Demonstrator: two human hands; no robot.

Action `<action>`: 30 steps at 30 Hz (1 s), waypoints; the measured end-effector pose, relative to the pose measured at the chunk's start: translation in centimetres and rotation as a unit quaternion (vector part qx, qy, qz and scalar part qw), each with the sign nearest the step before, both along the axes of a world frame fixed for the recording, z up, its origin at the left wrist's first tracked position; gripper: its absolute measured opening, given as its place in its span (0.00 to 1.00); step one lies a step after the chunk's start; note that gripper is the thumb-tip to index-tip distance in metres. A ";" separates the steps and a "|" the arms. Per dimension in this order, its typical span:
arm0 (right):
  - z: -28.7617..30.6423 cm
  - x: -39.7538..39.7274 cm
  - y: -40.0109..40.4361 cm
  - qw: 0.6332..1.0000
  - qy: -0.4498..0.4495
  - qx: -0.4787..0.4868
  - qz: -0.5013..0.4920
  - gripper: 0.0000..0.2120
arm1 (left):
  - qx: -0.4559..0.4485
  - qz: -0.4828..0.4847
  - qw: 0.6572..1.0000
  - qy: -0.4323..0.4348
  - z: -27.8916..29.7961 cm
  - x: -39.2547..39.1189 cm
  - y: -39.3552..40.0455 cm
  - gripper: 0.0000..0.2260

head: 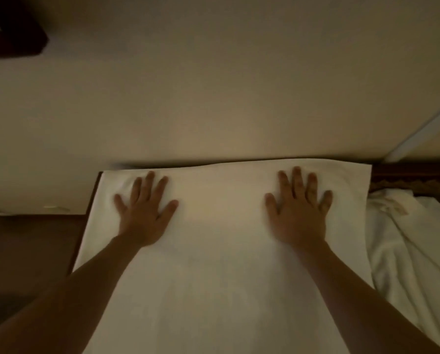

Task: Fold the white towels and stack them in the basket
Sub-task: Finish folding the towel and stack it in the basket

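- We see a white towel (221, 251) spread flat on a dark surface (29, 251), its far edge lying against a plain beige wall (213, 85).
- Our left hand (144, 213) lies palm down near the towel's far left corner, grip released, fingers straight and spread.
- Our right hand (299, 208) presses flat near the far right corner, grip likewise released.
- Just right of the towel, touching its edge, sits a rumpled heap of white cloth (408, 241).
- No basket appears in view.
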State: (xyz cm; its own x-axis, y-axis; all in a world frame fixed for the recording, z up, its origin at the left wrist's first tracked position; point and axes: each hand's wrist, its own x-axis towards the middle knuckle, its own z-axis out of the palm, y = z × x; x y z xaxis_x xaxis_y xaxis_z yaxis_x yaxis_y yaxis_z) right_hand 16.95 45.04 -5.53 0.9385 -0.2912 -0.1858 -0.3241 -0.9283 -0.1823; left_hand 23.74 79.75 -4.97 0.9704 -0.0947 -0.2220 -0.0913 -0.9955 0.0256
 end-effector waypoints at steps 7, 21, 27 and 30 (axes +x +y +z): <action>0.3 -0.2 1.0 0.999 -0.021 -0.015 -0.020 0.31 | 0.007 0.006 0.999 -0.039 -0.3 4.7 6.9 0.35; 7.7 -11.7 46.6 0.969 0.168 0.178 -0.017 0.33 | -0.261 0.143 0.953 0.054 2.5 1.4 16.7 0.31; 7.9 -13.1 51.3 0.970 0.145 0.187 -0.055 0.17 | -0.298 0.152 0.934 0.127 3.3 2.1 18.8 0.21; 8.3 -13.9 51.8 0.970 0.122 0.201 -0.069 0.13 | -0.330 0.151 0.924 0.121 4.9 2.0 19.6 0.17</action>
State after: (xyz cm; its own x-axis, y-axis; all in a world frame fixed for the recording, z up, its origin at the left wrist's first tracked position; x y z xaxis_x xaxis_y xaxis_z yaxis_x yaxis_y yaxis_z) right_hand 3.10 96.88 2.78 0.8096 -0.2699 -0.5212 -0.5194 -0.7430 -0.4221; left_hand 25.74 99.31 -0.05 0.9046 -0.0205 -0.4257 0.2749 -0.7352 0.6196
